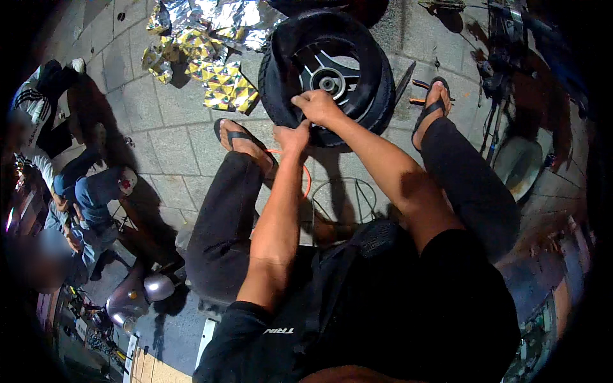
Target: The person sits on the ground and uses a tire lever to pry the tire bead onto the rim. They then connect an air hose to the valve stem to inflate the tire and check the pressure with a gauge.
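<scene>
Fingers (pixel 299 100) of the right hand (pixel 322 108) curl down at the near left part of a black tyre (pixel 382 112), just beyond the left hand (pixel 293 136), whose own fingers bend in at the tyre's edge. Both hands touch the rubber and sit close together, yet the fingertips are largely hidden, so I cannot tell how firmly they pinch it, or whether they do.

The tyre is around a wheel (pixel 327 83) lying flat on grey paving (pixel 179 153), ahead of the body and between the two feet, its hub and spokes facing up. Smooth black rubber (pixel 290 41) bulges over its far left side.

Crumpled silver-and-yellow foil (pixel 227 83) spreads just beside the tyre on the left, near the left sandal (pixel 239 135). Near the right sandal (pixel 436 105) lies a tool with orange-and-black handles (pixel 418 100), and a dark flat strip (pixel 405 83) lies between it and the tyre. An orange cord (pixel 309 182) curves beside the left forearm. Well apart at the left, other people (pixel 102 188) sit.
</scene>
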### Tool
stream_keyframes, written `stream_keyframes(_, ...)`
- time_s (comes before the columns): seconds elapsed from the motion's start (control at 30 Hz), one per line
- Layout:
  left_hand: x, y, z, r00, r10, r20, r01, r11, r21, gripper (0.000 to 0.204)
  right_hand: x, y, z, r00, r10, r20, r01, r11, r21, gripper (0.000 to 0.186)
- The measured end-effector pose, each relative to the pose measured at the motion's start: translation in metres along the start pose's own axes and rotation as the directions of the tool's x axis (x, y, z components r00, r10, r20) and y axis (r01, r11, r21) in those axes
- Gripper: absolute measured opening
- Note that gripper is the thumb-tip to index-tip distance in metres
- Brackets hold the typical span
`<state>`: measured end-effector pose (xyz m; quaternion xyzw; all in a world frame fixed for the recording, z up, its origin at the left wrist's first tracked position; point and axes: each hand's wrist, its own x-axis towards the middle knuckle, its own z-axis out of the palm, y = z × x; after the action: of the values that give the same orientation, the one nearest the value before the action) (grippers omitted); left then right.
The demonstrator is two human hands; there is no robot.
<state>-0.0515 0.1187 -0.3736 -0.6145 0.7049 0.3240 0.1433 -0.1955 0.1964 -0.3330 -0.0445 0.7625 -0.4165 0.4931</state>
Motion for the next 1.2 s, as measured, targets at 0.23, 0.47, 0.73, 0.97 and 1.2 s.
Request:
stream_keyframes(0.23,-0.06,0.003,0.011,0.935,-0.07,0.347,0.219,0.885,-0.412,0.105,0.02,0.033,0.014,0.816,0.378,0.437,-0.481,0.864,0.15,0.031)
stream_keyframes(0.47,-0.057,-0.001,-0.042,0.867,-0.113,0.485,0.42,0.687,-0.592,0.078,-0.015,0.038,-0.025,0.867,0.318,0.383,-0.283,0.948,-0.146,0.051)
stream_keyframes(0.73,0.033,0.037,-0.063,0.96,0.091,0.265,-0.036,0.978,-0.206,0.093,-0.027,-0.001,-0.019,0.949,-0.125,0.291,0.276,0.775,-0.569,0.052)
stream_keyframes(0.97,0.041,0.062,-0.066,0.935,0.064,0.349,-0.113,0.986,0.123,0.046,-0.02,0.009,-0.033,0.969,-0.084,0.234,0.157,0.936,-0.316,0.053)
stream_keyframes(1.2,-0.009,0.072,-0.067,0.952,-0.019,0.304,-0.033,0.986,0.163,0.067,0.003,0.049,-0.013,0.752,0.367,0.547,-0.406,0.912,-0.053,0.049)
